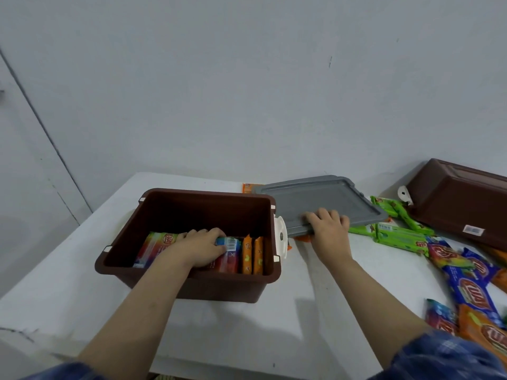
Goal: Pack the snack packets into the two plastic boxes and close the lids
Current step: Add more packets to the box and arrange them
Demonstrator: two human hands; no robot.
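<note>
An open brown plastic box (131, 267) stands on the white table, with several snack packets lying and standing inside. My left hand (204, 246) reaches into it and grips a red packet with a barcode (229, 256). Two orange packets (252, 255) stand upright at the box's right end. My right hand (327, 229) grips the near edge of a grey lid (318, 198) that lies flat just right of the box. A second brown box (461, 204) lies tipped over at the far right. Loose green packets (397, 237) and blue, red and orange packets (472, 292) are scattered on the right.
The white table (274, 311) stands against a pale wall. A white latch (280, 237) sticks out from the open box's right side. One orange packet (248, 187) peeks from behind the lid's far corner.
</note>
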